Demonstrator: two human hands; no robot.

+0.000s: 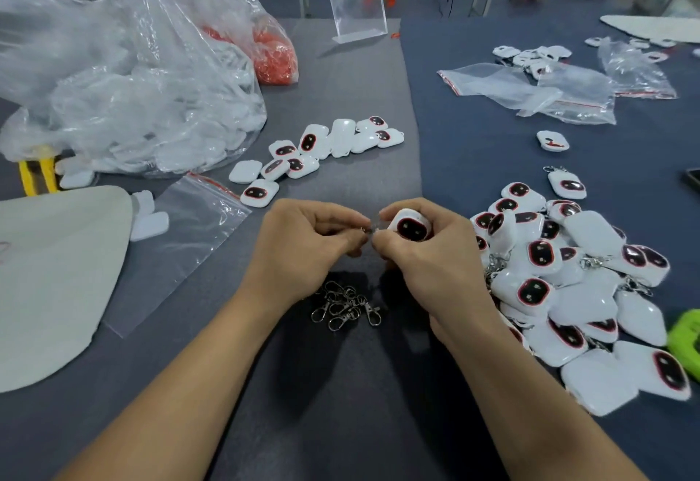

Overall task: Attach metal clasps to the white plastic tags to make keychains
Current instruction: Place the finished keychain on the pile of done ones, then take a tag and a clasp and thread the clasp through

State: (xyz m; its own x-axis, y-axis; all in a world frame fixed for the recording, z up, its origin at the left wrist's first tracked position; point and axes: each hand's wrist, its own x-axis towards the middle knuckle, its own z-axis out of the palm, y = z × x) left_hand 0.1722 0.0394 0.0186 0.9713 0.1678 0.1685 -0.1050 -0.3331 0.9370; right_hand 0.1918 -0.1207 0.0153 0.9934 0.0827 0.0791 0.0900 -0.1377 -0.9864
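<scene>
Between your wrists lies a small heap of loose metal clasps (pixel 346 306). Just beyond it, your left hand (pixel 303 249) pinches one clasp (pixel 366 229) at its fingertips, and your right hand (pixel 428 257) grips a white tag (pixel 411 226), dark face towards you, its edge meeting that clasp. Right of your right hand sits a pile of tags with clasps (pixel 560 283). Left of your left hand a clear zip bag (pixel 178 245) lies flat. Beyond your hands is a row of bare tags (pixel 314 151). Farther left, a large clear bag (pixel 151 113) holds white tags, and behind it another bag (pixel 272 52) holds orange-red pieces.
</scene>
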